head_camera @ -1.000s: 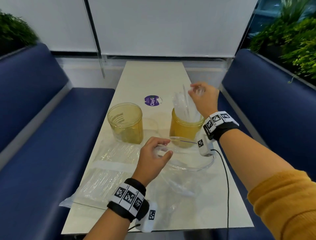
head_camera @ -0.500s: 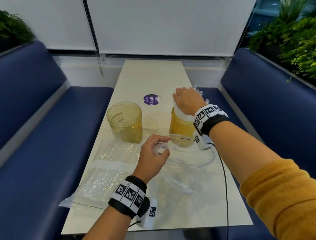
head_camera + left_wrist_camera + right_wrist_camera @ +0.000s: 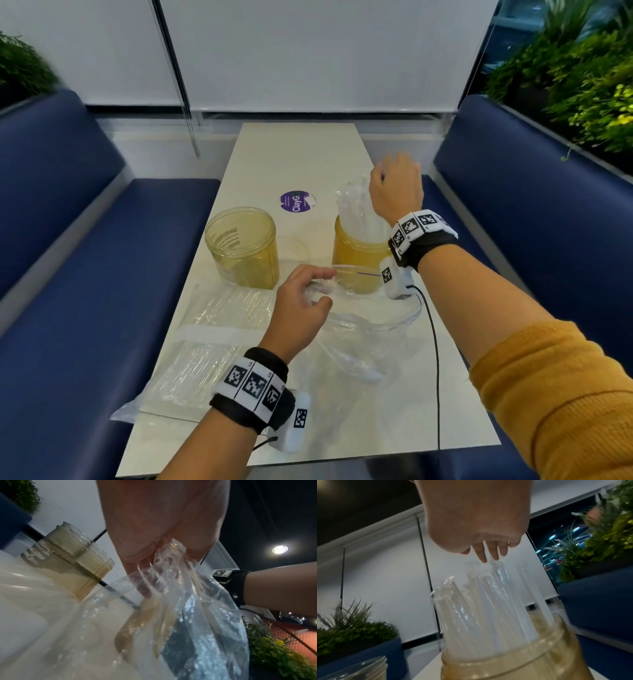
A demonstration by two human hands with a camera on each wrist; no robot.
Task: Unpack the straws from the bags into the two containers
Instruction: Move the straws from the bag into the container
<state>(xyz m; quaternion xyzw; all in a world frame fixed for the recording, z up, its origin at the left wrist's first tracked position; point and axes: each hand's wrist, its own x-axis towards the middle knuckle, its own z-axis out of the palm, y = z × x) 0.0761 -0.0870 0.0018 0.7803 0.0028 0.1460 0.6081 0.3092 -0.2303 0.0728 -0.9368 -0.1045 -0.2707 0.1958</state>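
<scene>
Two amber plastic jars stand mid-table. The left jar [image 3: 244,248] holds no straws. The right jar [image 3: 358,255] holds a bundle of clear wrapped straws [image 3: 356,214] standing on end. My right hand [image 3: 397,186] hovers over the straw tops; in the right wrist view its straight fingertips [image 3: 488,555] touch the straws [image 3: 489,601] above the jar [image 3: 513,662]. My left hand [image 3: 303,301] pinches the rim of a crumpled, opened clear bag [image 3: 356,329], seen close in the left wrist view as the bag [image 3: 180,615] bunched in my left hand [image 3: 164,550].
A second clear bag packed with straws [image 3: 202,346] lies flat at the table's near left, overhanging the edge. A purple round sticker [image 3: 294,201] sits beyond the jars. Blue benches [image 3: 85,274] flank the white table [image 3: 294,154]. A black cable [image 3: 435,359] runs from my right wrist.
My right hand pressed down on the straw tops half a second ago and has since lifted and moved right. The left hand kept its pinch on the bag.
</scene>
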